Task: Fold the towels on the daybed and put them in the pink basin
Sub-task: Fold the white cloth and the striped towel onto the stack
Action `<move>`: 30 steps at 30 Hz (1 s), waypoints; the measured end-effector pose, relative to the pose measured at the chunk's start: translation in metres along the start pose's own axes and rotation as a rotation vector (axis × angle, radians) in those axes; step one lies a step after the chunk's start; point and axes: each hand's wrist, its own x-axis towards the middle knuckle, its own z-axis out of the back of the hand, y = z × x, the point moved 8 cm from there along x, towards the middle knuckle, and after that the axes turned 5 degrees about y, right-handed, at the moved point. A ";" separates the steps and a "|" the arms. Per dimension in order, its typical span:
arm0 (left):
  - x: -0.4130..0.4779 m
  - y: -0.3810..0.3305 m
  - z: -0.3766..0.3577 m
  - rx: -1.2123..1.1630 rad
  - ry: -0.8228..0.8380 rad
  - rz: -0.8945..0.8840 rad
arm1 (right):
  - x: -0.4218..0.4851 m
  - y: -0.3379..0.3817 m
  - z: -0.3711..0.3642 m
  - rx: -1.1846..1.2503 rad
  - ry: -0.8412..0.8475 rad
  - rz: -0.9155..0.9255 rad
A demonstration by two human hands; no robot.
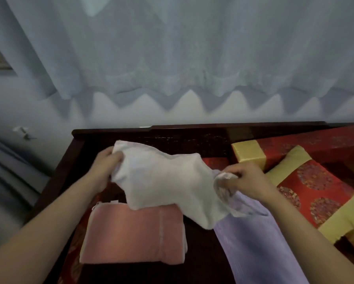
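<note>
Head view: above the dark wooden daybed (pixel 192 131), the left hand (pixel 105 167) and right hand (pixel 247 181) each grip an end of a white towel (pixel 163 177). It hangs over a folded pink towel (pixel 135 236) and a lilac towel (pixel 254 247). Red-gold cushions (pixel 315 193) lie to the right, and pale curtains (pixel 172 48) hang behind.

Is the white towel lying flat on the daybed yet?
No, the left hand and right hand hold the white towel bunched up above the folded pink towel.

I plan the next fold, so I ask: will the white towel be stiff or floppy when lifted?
Probably floppy: the white towel sags and wrinkles between the left hand and right hand. Likely light, as each hand holds it by only a bunched edge. Its hanging corner may drag over the folded pink towel.
</note>
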 end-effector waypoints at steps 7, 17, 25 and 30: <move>-0.065 0.008 -0.093 0.361 0.133 -0.325 | 0.002 0.032 -0.051 -0.034 0.160 0.165; -0.087 0.016 -0.116 -0.196 0.186 -0.210 | 0.002 0.059 -0.036 0.204 -0.002 0.281; -0.096 0.019 -0.120 -0.359 0.250 -0.153 | 0.006 0.059 -0.048 0.166 0.004 0.275; -0.100 0.010 -0.120 -0.302 0.277 -0.257 | 0.012 0.057 -0.056 0.136 0.035 0.230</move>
